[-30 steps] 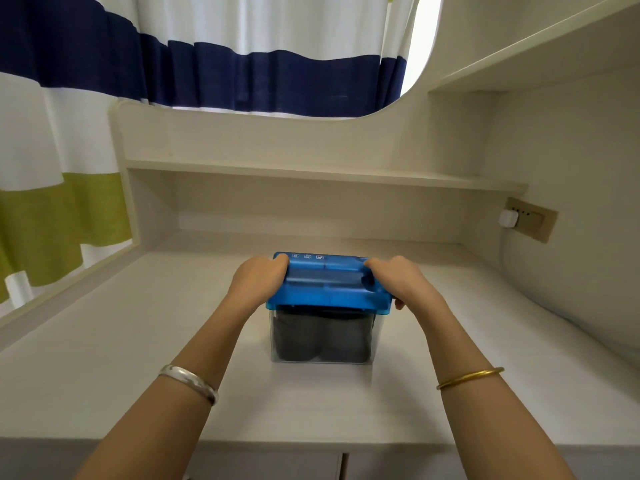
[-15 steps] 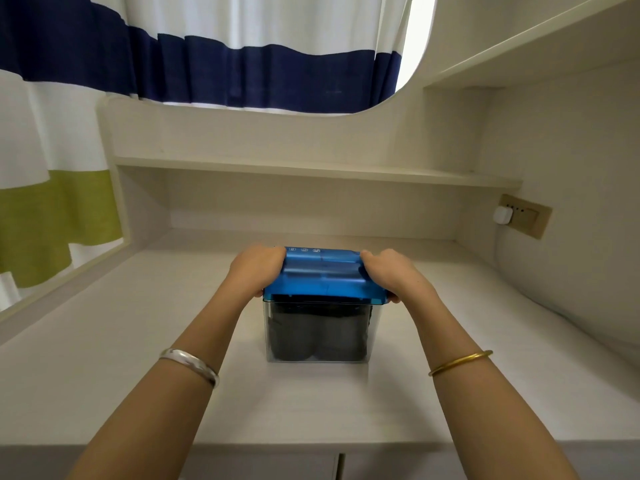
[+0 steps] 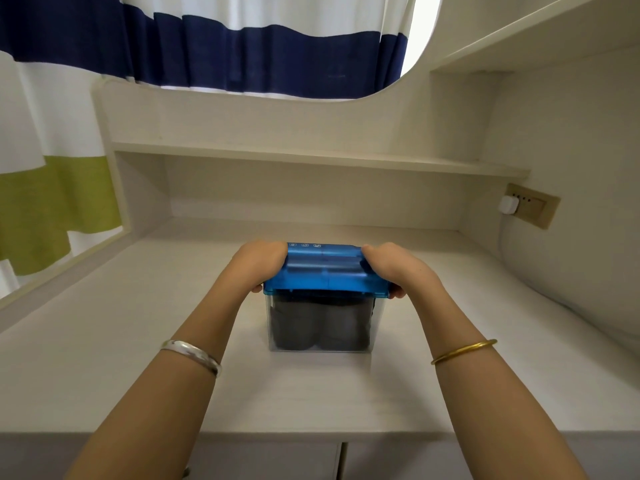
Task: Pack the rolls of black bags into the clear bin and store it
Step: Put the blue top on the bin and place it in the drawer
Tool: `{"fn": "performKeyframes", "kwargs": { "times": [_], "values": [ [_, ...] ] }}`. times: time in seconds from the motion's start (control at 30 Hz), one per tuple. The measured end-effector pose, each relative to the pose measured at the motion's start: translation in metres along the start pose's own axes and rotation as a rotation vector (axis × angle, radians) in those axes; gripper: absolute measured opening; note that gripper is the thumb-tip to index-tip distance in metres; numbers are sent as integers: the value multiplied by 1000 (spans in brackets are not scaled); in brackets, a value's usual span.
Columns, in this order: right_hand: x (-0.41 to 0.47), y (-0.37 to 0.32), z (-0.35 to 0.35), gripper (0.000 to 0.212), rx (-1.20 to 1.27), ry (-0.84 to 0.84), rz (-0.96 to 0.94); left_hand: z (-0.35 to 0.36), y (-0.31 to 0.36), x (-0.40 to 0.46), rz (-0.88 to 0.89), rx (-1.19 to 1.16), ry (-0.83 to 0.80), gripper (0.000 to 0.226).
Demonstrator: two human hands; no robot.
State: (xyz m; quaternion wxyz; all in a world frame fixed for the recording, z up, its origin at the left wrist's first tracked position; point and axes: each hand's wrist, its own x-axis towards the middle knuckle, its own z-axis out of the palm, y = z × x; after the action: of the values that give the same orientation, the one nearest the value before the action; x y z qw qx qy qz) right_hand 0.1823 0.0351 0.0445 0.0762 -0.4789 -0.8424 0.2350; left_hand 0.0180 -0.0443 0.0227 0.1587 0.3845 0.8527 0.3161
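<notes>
At frame centre the clear bin [image 3: 320, 323] stands on the pale counter [image 3: 121, 341], rolls of black bags [image 3: 320, 325] upright inside — its blue lid [image 3: 325, 271] on top. The left hand [image 3: 258, 263] and right hand [image 3: 394, 268] clasp the lid's two ends, fingers curled over.

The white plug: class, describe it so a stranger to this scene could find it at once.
Start at the right wall, under the shelf. A tan socket plate sits there, and the white plug sticks out of its left end, the only white block on that plate.
</notes>
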Motion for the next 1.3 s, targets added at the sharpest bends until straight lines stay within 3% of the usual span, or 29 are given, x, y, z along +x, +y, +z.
{"fn": "performKeyframes", "kwargs": {
  "times": [0.23, 0.4, 0.5, 0.6, 0.73, 1.03, 1.13, 1.3],
  "values": [
    [4, 5, 10, 17, -19, 34, -43, 7, -12, -4, -43, -186, -60, 28],
    [6, 6, 12, 19, 34, 76, -1, 7, -16, 3, -24, -161, -104, 38],
    [9, 4, 16, 19, -28, 105, 42, 9, -18, 9, -4, -69, -45, 43],
    [11, -2, 22, 30, -175, 266, 88, 10, -15, 13, 32, 106, 86, 42],
    [1, -11, 31, 26, -289, 512, 34, 9, -7, 4, 89, 284, 179, 35],
    [-55, -47, 89, 31, -279, 418, -320, 0, -31, -72, 204, 370, 311, 27],
    [-82, -61, 110, 23, -205, 327, -420, -1, -47, -97, 115, 387, 195, 33],
    [-106, -65, 156, 24, -241, 167, -399, 6, -91, -130, -51, 437, -50, 26]
  ]
}}
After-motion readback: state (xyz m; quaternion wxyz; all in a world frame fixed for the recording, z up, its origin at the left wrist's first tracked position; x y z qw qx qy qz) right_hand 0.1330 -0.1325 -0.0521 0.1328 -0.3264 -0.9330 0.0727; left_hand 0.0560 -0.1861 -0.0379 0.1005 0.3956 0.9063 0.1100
